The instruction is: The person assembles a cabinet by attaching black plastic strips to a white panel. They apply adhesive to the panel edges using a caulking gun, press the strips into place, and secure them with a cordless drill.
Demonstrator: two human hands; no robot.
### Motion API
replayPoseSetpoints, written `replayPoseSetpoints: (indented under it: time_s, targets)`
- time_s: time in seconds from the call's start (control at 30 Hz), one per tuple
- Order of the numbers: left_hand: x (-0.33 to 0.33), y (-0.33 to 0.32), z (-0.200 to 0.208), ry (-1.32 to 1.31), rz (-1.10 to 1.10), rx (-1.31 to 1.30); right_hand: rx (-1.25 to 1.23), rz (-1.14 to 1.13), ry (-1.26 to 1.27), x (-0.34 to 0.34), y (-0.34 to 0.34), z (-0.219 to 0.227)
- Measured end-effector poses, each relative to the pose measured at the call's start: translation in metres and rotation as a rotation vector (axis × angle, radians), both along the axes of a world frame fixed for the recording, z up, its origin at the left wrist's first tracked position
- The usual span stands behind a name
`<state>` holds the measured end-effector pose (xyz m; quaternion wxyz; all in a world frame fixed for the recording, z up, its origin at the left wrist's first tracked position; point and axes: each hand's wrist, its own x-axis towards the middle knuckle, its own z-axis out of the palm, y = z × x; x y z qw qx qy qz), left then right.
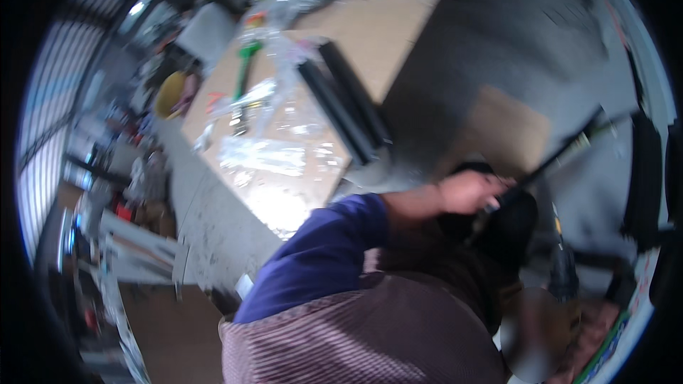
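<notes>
My left hand [466, 192], in a blue sleeve, is closed around a long thin black bar [551, 160]. The bar slants from near my lap up to the right. Motion blur hides the exact grip of the fingers. Below and to the right of the bar is a dark tool [562, 274] with a thin shaft pointing up; it looks like a power driver, but blur keeps me from being sure. I cannot make out my right hand.
A wooden-topped table [405, 14] stands ahead to the left. On it are two black padded bars [334, 110], clear plastic bags [263, 155] and a green-handled tool [245, 67]. A cardboard sheet [509, 124] lies on the floor. A yellow basket [171, 94] stands beyond the table's left side.
</notes>
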<state>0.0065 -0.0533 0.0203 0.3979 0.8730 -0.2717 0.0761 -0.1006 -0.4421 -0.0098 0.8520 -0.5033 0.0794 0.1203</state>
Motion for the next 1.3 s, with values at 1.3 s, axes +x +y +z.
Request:
replayPoseSetpoints:
  time_s: [1.3]
  targets:
    - [0.080, -0.075, 0.068, 0.882, 0.398, -0.153, -0.378, 0.018, -0.304, -0.035, 0.041, 0.060]
